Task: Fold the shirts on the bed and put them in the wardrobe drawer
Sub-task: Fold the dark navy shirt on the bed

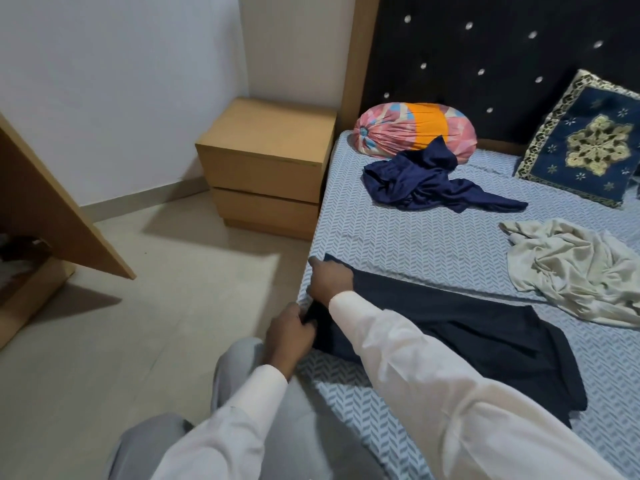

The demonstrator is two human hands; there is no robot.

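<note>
Now, left hand (289, 332) grip pinching dark shirt (450, 327) edge, right hand (327, 280) grip pinching its corner

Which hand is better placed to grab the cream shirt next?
Probably the right hand: the cream shirt lies on that side, while the left hand grips the dark shirt at the bed edge.

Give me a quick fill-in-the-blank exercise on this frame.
The bed holds ___ shirts.
The left hand and right hand hold the flat shirt; the other ___ lie crumpled.
The nightstand has ___ drawers.
Missing: three, two, two.
</note>
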